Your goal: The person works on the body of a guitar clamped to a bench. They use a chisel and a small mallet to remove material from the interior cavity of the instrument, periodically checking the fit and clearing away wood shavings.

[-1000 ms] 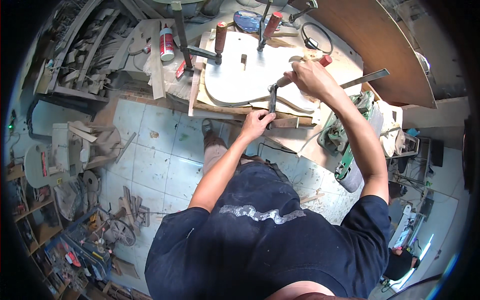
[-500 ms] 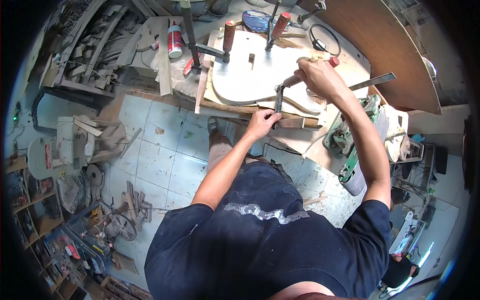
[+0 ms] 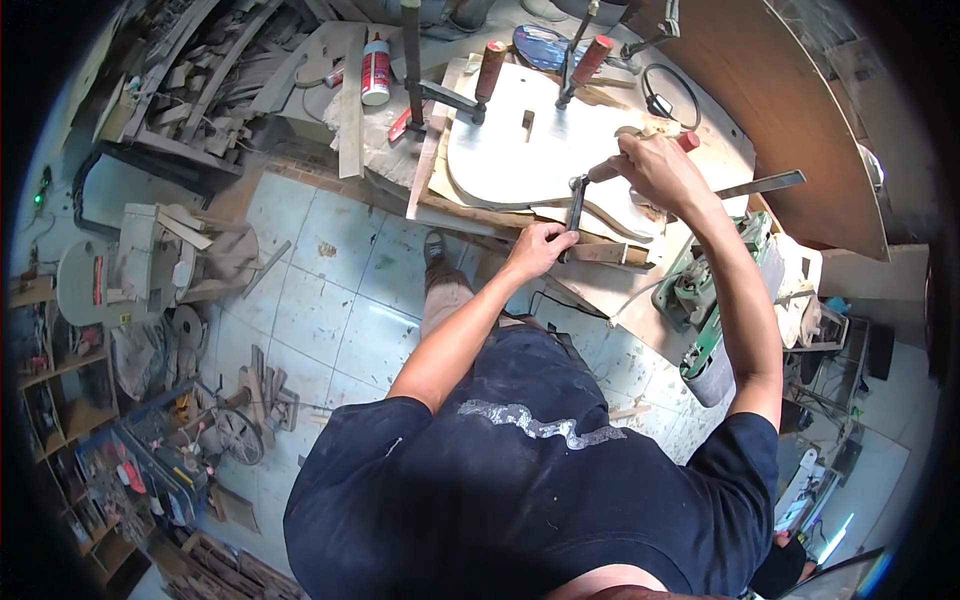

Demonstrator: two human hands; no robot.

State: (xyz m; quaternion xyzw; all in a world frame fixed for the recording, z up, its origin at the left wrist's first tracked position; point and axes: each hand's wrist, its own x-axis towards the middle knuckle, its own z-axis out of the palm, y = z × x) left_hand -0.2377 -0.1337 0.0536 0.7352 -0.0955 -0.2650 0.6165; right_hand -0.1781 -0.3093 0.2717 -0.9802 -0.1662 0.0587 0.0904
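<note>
A pale guitar-body-shaped board lies on wooden layers at the bench edge, with several bar clamps on it, two with upright red handles. My right hand is closed round the handle of the clamp at the board's near right edge; a red handle end shows behind it. My left hand is closed on that same clamp's bar below the edge, its fingertips partly tucked behind the metal.
A glue bottle and wood strips lie left, an oval blue object behind. A green belt-sander-like machine and a tall plywood panel stand right, wood offcuts upper left. Part of a person shows lower right.
The bench, clamps and both my hands have shifted rightward in the picture together, as the view moves. My right hand stays on the handle, slightly turned; my left stays on the bar.
</note>
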